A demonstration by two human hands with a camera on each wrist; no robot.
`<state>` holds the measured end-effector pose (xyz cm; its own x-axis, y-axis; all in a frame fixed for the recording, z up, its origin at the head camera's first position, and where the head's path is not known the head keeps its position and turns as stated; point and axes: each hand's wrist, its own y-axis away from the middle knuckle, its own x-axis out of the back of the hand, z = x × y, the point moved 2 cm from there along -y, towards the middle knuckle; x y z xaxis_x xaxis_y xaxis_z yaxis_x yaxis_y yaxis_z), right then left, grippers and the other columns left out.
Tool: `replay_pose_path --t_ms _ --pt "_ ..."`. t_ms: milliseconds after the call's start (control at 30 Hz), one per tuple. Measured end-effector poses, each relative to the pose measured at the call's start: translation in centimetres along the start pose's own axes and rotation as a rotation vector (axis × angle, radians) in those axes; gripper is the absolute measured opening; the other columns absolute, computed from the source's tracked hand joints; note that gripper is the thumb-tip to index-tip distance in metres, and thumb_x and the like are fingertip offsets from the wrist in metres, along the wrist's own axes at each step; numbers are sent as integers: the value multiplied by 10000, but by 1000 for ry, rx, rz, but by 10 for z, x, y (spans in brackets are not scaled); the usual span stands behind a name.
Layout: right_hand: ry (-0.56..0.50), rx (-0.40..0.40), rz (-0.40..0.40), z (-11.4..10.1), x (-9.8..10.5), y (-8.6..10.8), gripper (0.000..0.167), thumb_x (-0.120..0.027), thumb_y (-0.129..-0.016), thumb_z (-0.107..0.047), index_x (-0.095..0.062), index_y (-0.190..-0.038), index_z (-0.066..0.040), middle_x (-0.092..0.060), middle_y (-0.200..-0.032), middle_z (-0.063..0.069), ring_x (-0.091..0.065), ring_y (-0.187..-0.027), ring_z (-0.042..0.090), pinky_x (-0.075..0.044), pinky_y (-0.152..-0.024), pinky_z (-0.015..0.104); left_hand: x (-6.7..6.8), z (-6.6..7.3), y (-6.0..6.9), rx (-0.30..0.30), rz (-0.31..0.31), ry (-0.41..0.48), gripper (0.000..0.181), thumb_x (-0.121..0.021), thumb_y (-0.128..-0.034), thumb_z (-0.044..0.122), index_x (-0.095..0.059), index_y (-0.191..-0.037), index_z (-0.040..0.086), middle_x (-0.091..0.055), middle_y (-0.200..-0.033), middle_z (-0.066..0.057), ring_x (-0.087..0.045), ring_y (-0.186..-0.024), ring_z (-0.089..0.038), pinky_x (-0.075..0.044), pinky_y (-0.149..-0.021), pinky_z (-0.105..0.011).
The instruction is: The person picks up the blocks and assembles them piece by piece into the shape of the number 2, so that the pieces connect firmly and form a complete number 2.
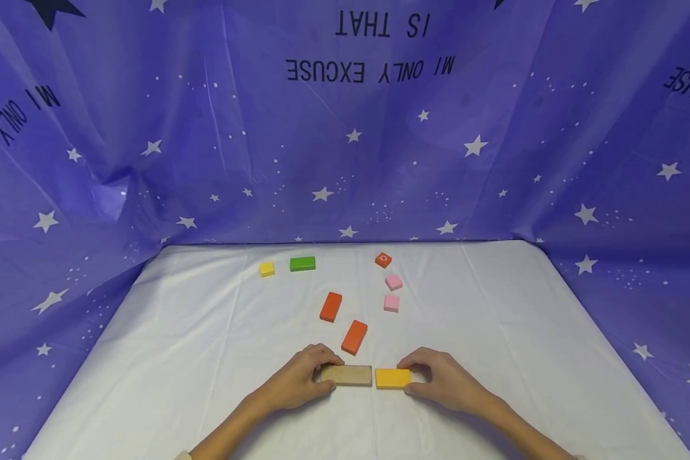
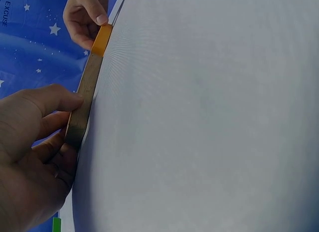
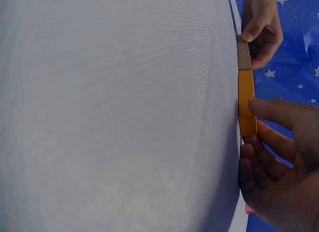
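Near the front of the white-covered table, a plain wooden block (image 1: 347, 375) lies flat, long side running left to right. My left hand (image 1: 299, 381) pinches its left end between thumb and fingers. Just to its right is an orange-yellow block (image 1: 392, 378), with a narrow gap between the two in the head view. The right hand (image 1: 445, 383) pinches that block's right end. In the left wrist view the thumb presses the near side of the wooden block (image 2: 84, 100). The right wrist view shows the thumb against the orange-yellow block (image 3: 245, 92).
Two red-orange blocks (image 1: 354, 337) (image 1: 330, 306) lie just beyond the hands. Farther back are two pink blocks (image 1: 391, 303) (image 1: 393, 282), a small red block (image 1: 383, 259) with a white mark, a green block (image 1: 302, 263) and a small yellow block (image 1: 267, 269). A blue star-patterned curtain (image 1: 379, 160) surrounds the table.
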<state>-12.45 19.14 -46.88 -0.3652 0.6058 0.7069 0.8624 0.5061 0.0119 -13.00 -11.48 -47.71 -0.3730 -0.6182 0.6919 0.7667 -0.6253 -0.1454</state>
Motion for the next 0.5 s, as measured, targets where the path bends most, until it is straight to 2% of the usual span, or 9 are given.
replay_pose_path --t_ms 300,500 --pt "15 37 -2 -1 -1 -4 281 -820 -820 -203 -721 -1082 -185 -655 -1040 -163 -594 -989 71 -517 -919 315 0 1 0 19 7 -2 279 -738 -876 112 -695 -1151 127 -623 -1108 78 -532 -989 -86 -455 -871 -306" --pt "16 34 -10 -2 -2 -6 284 -821 -816 -205 -722 -1081 -176 -653 -1037 -163 -593 -986 64 -517 -923 316 -1 1 0 28 -2 5 271 -739 -883 132 -698 -1151 138 -622 -1113 82 -529 -993 -82 -453 -868 -308"
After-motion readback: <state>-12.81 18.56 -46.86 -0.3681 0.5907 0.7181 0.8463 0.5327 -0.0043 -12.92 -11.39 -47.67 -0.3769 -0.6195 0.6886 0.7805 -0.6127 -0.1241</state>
